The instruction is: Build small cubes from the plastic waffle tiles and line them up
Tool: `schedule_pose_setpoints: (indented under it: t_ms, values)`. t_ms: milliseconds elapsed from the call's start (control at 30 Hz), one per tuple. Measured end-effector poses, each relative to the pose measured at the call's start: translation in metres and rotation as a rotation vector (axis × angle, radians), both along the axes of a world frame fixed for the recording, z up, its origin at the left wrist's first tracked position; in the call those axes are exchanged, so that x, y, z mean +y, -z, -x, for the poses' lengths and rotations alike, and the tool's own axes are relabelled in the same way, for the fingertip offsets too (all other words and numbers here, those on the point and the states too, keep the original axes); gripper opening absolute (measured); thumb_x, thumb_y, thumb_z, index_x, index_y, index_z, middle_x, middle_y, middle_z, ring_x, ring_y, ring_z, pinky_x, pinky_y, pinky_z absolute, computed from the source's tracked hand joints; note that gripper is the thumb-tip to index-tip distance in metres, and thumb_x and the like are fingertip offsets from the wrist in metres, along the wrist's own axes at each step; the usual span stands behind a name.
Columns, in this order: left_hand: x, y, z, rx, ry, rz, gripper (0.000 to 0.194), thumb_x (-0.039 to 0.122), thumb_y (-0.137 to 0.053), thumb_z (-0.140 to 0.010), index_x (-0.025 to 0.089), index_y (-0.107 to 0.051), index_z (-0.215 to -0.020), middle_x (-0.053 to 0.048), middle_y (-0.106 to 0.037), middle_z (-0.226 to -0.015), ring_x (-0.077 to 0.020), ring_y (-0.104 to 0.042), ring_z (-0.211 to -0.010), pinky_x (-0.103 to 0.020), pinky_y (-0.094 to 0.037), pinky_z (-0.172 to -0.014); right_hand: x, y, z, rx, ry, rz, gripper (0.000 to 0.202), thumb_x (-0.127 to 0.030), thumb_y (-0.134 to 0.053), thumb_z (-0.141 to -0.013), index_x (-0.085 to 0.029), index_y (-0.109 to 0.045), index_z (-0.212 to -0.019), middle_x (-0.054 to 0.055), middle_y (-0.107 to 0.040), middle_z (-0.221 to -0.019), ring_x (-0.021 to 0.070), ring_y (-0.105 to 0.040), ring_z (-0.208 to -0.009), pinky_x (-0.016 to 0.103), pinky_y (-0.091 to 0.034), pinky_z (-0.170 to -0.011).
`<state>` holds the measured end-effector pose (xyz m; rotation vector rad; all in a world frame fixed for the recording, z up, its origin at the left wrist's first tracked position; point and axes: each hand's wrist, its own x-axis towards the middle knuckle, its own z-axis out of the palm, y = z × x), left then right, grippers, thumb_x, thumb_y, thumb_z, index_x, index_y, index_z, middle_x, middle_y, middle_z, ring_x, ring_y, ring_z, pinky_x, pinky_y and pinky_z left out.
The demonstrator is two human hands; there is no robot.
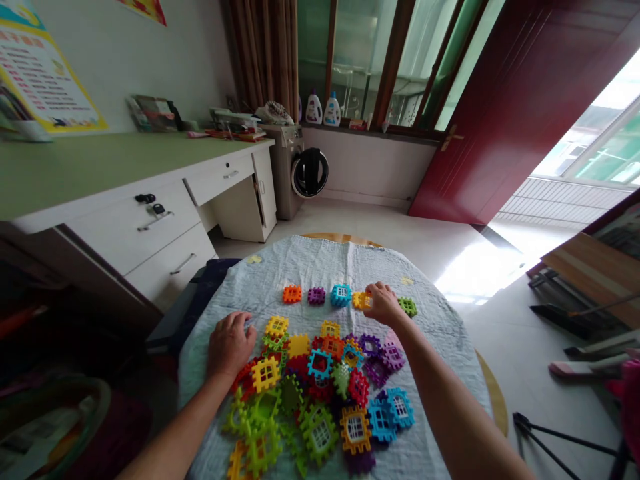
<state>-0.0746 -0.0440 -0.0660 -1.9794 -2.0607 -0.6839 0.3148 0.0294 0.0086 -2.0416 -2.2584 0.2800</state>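
Your right hand point(384, 305) has its fingers closed on the yellow block point(359, 301). The green block point(408, 307) lies at 3 o'clock, the blue block point(341, 295) at 9. Step, as judged: adjusting the row. Release calls for a straight lift, neighbours undisturbed. Your left hand point(231, 342), at 8 o'clock, lies beside the pile; its grip cannot be determined.

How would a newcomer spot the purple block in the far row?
Find the round table with the pale cloth; beyond its jumbled pile of blocks runs a short row. The purple block is second from left, between the orange block and the blue block, the row's only visible purple.
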Motion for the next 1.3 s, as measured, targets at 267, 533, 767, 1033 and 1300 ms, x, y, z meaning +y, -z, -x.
schedule_pose_setpoints:
  t_ms: [267,533,767,1033,1300]
  values:
    - [0.0,-0.002,0.0,-0.005,-0.006,0.019,0.025,0.025,-0.048,-0.084,0.017,-0.063,-0.102,-0.011,-0.064,-0.111,-0.0273,-0.057,-0.101,-0.038,-0.045,-0.089,0.028,0.014,0.01,-0.039,-0.044,0.068,0.05,-0.041,-0.079,-0.064,-0.02,-0.065,-0.107,0.011,-0.058,-0.109,0.0289,-0.048,-0.103,0.035,-0.033,-0.081]
    - [-0.001,-0.004,-0.001,-0.018,-0.017,0.033,0.024,0.025,-0.048,-0.083,0.018,-0.062,-0.102,-0.011,-0.065,-0.111,-0.0268,-0.057,-0.102,-0.038,-0.044,-0.089,0.027,0.014,0.012,-0.013,-0.036,0.066,0.055,-0.035,-0.078,-0.066,-0.021,-0.063,-0.117,0.012,-0.058,-0.115,0.0302,-0.049,-0.106,0.037,-0.035,-0.084]
    - [-0.001,-0.004,0.0,-0.018,-0.006,0.038,0.025,0.027,-0.047,-0.084,0.017,-0.061,-0.102,-0.011,-0.065,-0.11,-0.0275,-0.057,-0.102,-0.039,-0.044,-0.09,-0.024,0.002,-0.021,0.246,0.0,-0.139,0.045,-0.03,-0.067,-0.075,-0.02,-0.062,-0.118,0.01,-0.06,-0.116,0.0242,-0.054,-0.103,0.035,-0.04,-0.089]
    - [0.001,-0.002,0.002,0.002,0.008,0.038,0.028,0.028,-0.045,-0.084,0.016,-0.063,-0.102,-0.012,-0.065,-0.109,-0.029,-0.058,-0.102,-0.041,-0.045,-0.09,-0.12,0.045,-0.073,0.531,0.299,-0.136,0.031,-0.04,-0.054,-0.077,-0.02,-0.065,-0.099,0.004,-0.068,-0.082,0.0171,-0.059,-0.064,0.031,-0.047,-0.064]
    - [0.002,-0.003,0.001,0.002,0.011,0.017,0.027,0.028,-0.045,-0.083,0.017,-0.063,-0.1,-0.013,-0.065,-0.107,-0.0287,-0.059,-0.1,-0.041,-0.045,-0.091,-0.14,0.076,-0.061,0.492,0.373,-0.382,0.023,-0.032,-0.046,-0.082,-0.021,-0.066,-0.085,0.008,-0.07,-0.089,0.0219,-0.064,-0.081,0.033,-0.046,-0.076]
